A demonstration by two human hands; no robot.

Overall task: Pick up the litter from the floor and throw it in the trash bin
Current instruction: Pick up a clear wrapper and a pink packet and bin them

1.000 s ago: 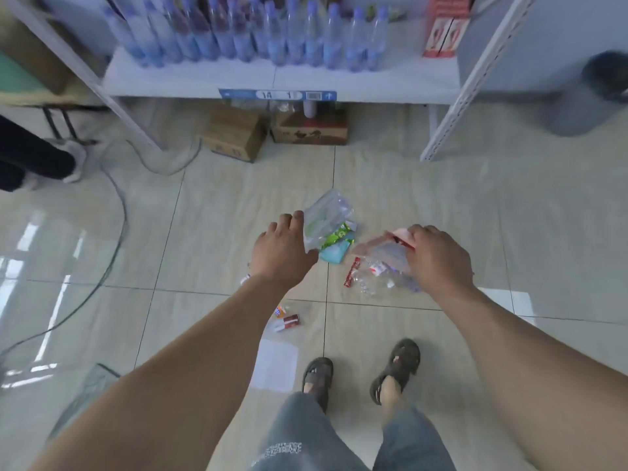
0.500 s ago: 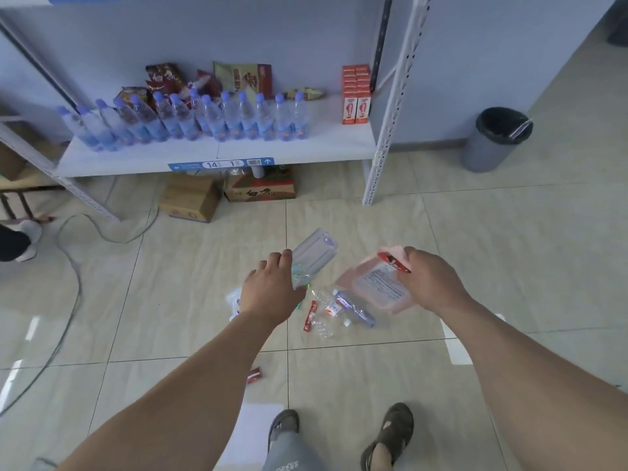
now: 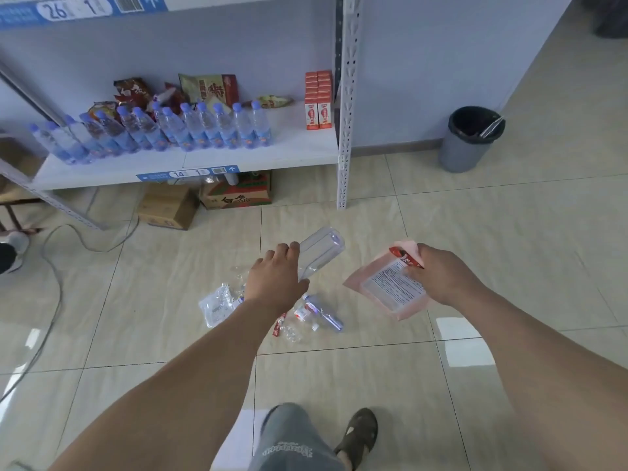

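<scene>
My left hand [image 3: 275, 280] grips a clear empty plastic bottle [image 3: 321, 251], its base pointing away from me. In my right hand [image 3: 441, 277] hangs a pink plastic pouch [image 3: 390, 290] with a white printed label and a red strip at its top. Below my hands, litter lies on the tiled floor: a crushed clear bottle [image 3: 321, 314], a red wrapper [image 3: 278, 326] and a crumpled clear bag [image 3: 217, 304]. The grey trash bin [image 3: 467, 144] with a black liner stands by the wall at the far right, well beyond my hands.
A white metal shelf [image 3: 190, 161] with several water bottles and snack packs fills the far left; its upright post [image 3: 346, 107] stands between me and the bin. Cardboard boxes [image 3: 166, 205] sit under it. A cable [image 3: 51, 294] trails on the left floor. Someone's shoe [image 3: 12, 246] shows at the left edge.
I have stood up: both hands rose from the floor with the bottle and the pink pouch. The view lifted, and the bin is now in sight at the right.
</scene>
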